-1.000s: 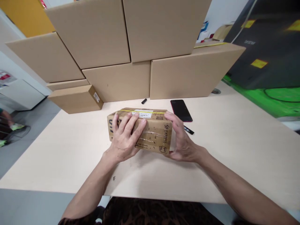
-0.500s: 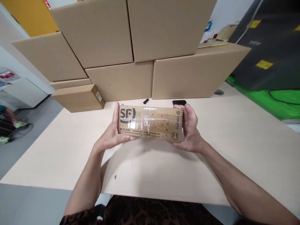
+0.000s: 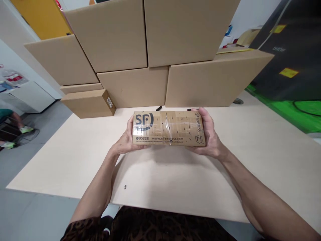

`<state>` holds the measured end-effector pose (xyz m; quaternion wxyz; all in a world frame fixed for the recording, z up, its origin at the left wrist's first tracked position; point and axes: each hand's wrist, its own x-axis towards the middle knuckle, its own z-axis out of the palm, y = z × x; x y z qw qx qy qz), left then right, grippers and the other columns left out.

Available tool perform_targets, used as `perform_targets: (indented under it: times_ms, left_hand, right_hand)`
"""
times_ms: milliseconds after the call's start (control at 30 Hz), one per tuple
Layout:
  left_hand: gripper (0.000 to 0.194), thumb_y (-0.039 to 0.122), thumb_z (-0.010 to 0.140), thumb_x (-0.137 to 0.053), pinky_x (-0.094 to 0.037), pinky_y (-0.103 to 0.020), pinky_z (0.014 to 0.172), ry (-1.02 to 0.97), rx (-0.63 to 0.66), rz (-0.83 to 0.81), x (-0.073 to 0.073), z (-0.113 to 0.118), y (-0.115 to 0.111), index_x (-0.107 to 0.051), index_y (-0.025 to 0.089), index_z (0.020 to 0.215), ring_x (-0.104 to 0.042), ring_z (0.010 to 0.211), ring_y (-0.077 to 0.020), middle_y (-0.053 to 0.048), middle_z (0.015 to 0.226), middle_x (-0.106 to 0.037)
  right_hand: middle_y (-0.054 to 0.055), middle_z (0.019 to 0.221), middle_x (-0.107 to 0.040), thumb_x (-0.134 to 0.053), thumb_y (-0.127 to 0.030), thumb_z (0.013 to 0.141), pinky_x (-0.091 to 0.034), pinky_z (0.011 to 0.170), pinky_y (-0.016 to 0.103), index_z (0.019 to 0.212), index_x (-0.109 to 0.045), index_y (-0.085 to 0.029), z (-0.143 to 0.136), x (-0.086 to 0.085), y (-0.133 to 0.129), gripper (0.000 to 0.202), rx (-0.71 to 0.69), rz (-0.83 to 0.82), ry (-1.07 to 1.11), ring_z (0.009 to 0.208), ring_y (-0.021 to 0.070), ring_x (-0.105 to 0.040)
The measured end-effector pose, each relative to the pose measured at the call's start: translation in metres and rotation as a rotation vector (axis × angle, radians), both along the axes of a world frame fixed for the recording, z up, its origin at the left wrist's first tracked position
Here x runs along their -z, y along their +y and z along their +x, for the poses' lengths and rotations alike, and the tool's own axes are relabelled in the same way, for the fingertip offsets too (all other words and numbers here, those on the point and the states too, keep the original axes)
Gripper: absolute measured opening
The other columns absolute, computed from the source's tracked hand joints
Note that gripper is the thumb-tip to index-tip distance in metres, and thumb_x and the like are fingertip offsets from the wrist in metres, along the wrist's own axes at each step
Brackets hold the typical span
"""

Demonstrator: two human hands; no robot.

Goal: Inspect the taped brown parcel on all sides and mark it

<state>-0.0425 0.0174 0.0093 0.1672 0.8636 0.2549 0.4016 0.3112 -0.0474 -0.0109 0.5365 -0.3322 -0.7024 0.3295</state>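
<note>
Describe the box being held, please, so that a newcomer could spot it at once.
Find the stack of large cartons on the table. Before it, between the left hand and right hand, is a small cardboard box. Only this box shows a bold, dark SF logo.

Streaky glare on taped box (image 3: 173, 129)

Black object (image 3: 189, 109), two o'clock: partly hiding behind the parcel (image 3: 173, 129). Upper cartons (image 3: 107, 38), twelve o'clock: running past the top edge.

open tabletop (image 3: 263, 150) either side of the held parcel (image 3: 169, 129), stacked cartons (image 3: 135, 87) blocking behind, small box (image 3: 85, 104) far left
</note>
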Motion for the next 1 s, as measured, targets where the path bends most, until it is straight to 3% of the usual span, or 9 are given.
perform_targets:
  times_ms: [100,233,333,433,567,667,867,1000]
  left_hand:
    - [0.127,0.06,0.081,-0.087,-0.064,-0.062,0.104,0.0,0.054,-0.075,0.004,0.0,0.001,-0.005,0.032,0.175,-0.066,0.137,-0.0398,-0.026,0.161,-0.051]
    - [0.137,0.065,0.07,-0.095,-0.047,-0.067,0.124,-0.025,-0.059,0.007,0.012,0.003,0.001,-0.009,0.031,0.172,-0.042,0.161,-0.0458,-0.026,0.174,-0.029]
    - [0.137,0.063,0.07,-0.096,-0.037,-0.067,0.131,-0.018,-0.159,0.154,0.017,0.007,0.0,-0.012,0.027,0.172,-0.036,0.164,-0.0454,-0.025,0.172,-0.033]
    - [0.134,0.063,0.071,-0.095,-0.038,-0.07,0.129,-0.004,-0.203,0.258,0.019,0.01,0.0,-0.014,0.026,0.172,-0.041,0.16,-0.0452,-0.025,0.168,-0.038]
    - [0.136,0.065,0.066,-0.096,-0.041,-0.069,0.127,-0.035,-0.246,0.269,0.019,0.011,0.001,-0.018,0.028,0.171,-0.045,0.156,-0.0455,-0.022,0.165,-0.041]
    - [0.139,0.067,0.058,-0.099,-0.046,-0.066,0.123,-0.108,-0.284,0.245,0.022,0.015,0.003,-0.023,0.03,0.168,-0.051,0.149,-0.0435,-0.019,0.16,-0.043]
    - [0.143,0.074,0.05,-0.097,-0.042,-0.069,0.122,-0.291,-0.431,0.119,0.037,0.033,0.001,-0.025,0.031,0.166,-0.048,0.146,-0.0447,-0.016,0.154,-0.041]
    - [0.158,0.085,0.049,-0.093,-0.042,-0.073,0.118,-0.159,-0.476,0.128,0.046,0.043,-0.012,-0.013,0.029,0.173,-0.046,0.144,-0.0485,-0.019,0.154,-0.04]
  right_hand:
    - [-0.001,0.185,-0.02,-0.097,-0.051,0.072,-0.045,0.128,0.056,0.172,-0.011,-0.055,0.001,0.005,0.004,0.132,0.023,-0.039,-0.009,0.167,0.0322,-0.033]
    - [0.002,0.188,-0.013,-0.099,-0.06,0.068,-0.023,0.138,0.059,0.174,-0.004,-0.049,0.0,0.014,0.009,0.142,0.073,-0.078,-0.001,0.174,0.0335,-0.016]
    - [0.004,0.189,-0.007,-0.097,-0.063,0.07,-0.012,0.14,0.06,0.175,-0.003,-0.045,-0.002,0.021,0.013,0.141,0.127,-0.1,0.011,0.176,0.0342,-0.005]
    - [0.003,0.189,-0.006,-0.094,-0.064,0.074,-0.008,0.14,0.061,0.175,-0.006,-0.044,-0.006,0.026,0.015,0.135,0.136,-0.116,0.004,0.176,0.0339,-0.003]
    - [0.002,0.189,-0.006,-0.089,-0.065,0.08,-0.02,0.14,0.059,0.176,-0.002,-0.046,-0.01,0.024,0.013,0.13,0.115,-0.156,0.031,0.175,0.0338,-0.009]
    - [0.005,0.189,-0.004,-0.088,-0.063,0.082,-0.033,0.134,0.065,0.174,0.001,-0.049,-0.014,0.021,0.012,0.129,0.113,-0.224,0.071,0.173,0.0374,-0.017]
    - [0.011,0.184,-0.023,-0.09,-0.063,0.078,-0.044,0.125,0.07,0.172,-0.005,-0.052,-0.023,0.029,0.01,0.128,0.104,-0.344,0.203,0.163,0.0393,-0.038]
    - [0.013,0.185,-0.019,-0.09,-0.063,0.078,-0.049,0.12,0.069,0.175,-0.007,-0.047,-0.035,0.027,0.004,0.128,0.0,-0.401,0.218,0.162,0.0414,-0.04]
